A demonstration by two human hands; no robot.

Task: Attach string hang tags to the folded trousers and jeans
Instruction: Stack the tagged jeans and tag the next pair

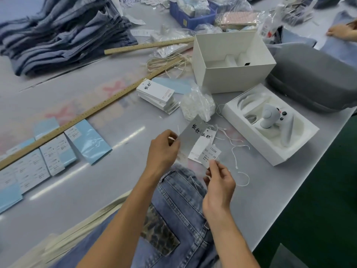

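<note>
Here, at far left, a stack of folded jeans (pixel 63 33) is lying on the table (pixel 116 113), and near the left edge blue packets (pixel 90 140) with white labels are being kept in overlapping rows; their number cannot be counted for certain. Two rulers are seen: one (pixel 85 115) crossing the packets on a slant, the other (pixel 148 45) lying further back.

At centre, one pair of jeans (pixel 173 207) with a leopard-print pocket is lying at the near edge beneath both forearms. A grey tag (pixel 191 132) is being pinched at its lower end by the left hand (pixel 164 149), thumb and fingers curled closed on it, the tag held tilted above the table. Just right of it, two white tags are being held together: a long tag (pixel 202 146) and, over it, a small size tag (pixel 210 153), whose bottom corner is being pinched between thumb and forefinger of the right hand (pixel 220 184), the other fingers loosely curled.

Behind the hands, one pile of tags (pixel 156 95) and one bag of strings (pixel 197 105) are lying. Loose strings (pixel 237 147) are trailing to the right. Further right, two white boxes are standing: an open box (pixel 231 74) and a tray (pixel 270 124) holding a controller (pixel 270 117). A grey case (pixel 316 76) is lying beyond.
</note>
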